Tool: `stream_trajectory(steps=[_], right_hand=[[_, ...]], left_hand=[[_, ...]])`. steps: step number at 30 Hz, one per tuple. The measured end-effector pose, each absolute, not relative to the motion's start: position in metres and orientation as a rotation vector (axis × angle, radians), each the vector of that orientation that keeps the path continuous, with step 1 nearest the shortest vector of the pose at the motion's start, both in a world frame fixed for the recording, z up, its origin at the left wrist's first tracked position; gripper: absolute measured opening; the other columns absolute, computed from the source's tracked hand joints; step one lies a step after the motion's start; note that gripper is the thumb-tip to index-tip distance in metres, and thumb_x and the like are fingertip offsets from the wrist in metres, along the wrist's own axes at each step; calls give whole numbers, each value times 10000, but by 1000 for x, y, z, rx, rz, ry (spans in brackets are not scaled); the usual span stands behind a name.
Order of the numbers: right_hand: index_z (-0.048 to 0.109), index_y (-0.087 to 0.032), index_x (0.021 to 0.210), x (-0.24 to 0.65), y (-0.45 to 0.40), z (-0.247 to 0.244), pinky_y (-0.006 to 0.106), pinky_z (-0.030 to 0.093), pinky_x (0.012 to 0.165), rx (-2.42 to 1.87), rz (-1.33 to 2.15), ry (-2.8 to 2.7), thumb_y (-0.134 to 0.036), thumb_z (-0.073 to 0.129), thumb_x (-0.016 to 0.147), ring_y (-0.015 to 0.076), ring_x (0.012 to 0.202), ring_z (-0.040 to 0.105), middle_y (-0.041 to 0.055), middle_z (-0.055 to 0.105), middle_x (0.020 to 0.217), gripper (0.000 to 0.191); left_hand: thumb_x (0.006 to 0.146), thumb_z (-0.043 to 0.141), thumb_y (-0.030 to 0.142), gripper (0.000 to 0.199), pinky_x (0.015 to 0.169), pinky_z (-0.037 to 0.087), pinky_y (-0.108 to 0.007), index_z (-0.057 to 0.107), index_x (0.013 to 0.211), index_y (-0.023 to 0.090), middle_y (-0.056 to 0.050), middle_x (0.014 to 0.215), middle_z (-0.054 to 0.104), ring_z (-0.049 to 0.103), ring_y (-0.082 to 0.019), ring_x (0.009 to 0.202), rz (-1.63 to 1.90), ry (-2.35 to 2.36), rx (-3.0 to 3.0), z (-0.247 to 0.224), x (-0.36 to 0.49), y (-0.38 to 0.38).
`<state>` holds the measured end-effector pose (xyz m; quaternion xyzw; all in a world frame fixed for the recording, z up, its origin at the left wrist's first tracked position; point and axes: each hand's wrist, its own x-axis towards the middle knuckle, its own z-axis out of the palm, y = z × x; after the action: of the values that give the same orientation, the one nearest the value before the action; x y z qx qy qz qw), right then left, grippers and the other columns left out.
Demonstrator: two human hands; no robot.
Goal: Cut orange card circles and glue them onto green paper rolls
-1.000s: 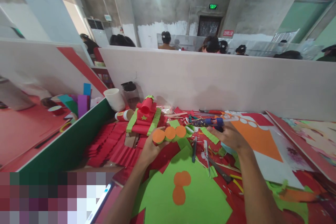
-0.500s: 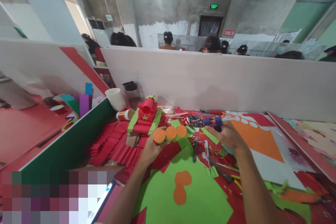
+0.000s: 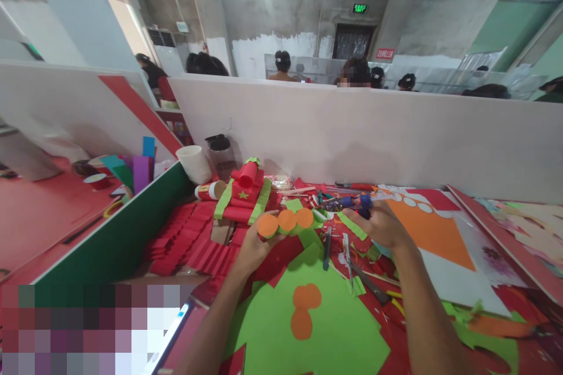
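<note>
My left hand (image 3: 255,246) holds a green paper piece with three orange discs (image 3: 287,221) in a row on its face. My right hand (image 3: 383,224) is closed round a dark blue glue gun (image 3: 361,204), whose front points left, near the row of discs. Below lies a large green paper sheet (image 3: 272,328) with several orange paper circles (image 3: 301,323) on it. Just behind my left hand stands a red and green paper model (image 3: 243,194) with a star on its front.
Folded red paper strips (image 3: 176,234) lie at the left, by a green divider (image 3: 118,234). A white cup (image 3: 193,165) and a lidded bottle (image 3: 221,157) stand behind. Scissors (image 3: 373,287), scraps and an orange sheet (image 3: 435,231) lie at the right. People sit beyond the white partition (image 3: 352,135).
The view has shifted very slightly. Both hands hold the same things in nearly the same places.
</note>
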<state>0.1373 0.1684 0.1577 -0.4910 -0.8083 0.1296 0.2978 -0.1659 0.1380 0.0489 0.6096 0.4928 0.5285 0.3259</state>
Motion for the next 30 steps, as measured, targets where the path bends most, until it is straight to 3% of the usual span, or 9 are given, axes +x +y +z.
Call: stream_trajectory(steps=[15,21,30], right_hand=[[690,-200,751,145,168,158,297,453,649,-1333,372,-2111,-480,564,885,199,657,607,15,679,677,335],[696,-206,753,140,169,158,320,475,690,-1328,348,-2157,-460,556,893,225,699,631,25,682,666,322],[691,-200,745,142,168,159,303,461,664,-1337,356,-2104,-475,564,880,206,668,615,17,680,676,332]], left_hand=[[747,736,348,557,905,533,-372,571,1252,182,-103,1195,676,654,-245,1042,1384,1297,1569,50,-165,137],[751,726,350,557,983,498,-390,577,1262,187,-110,1270,644,615,-258,1148,1393,1293,1591,50,-165,138],[748,738,354,538,981,500,-401,599,1238,182,-116,1272,643,618,-267,1141,1400,1295,1590,49,-165,138]])
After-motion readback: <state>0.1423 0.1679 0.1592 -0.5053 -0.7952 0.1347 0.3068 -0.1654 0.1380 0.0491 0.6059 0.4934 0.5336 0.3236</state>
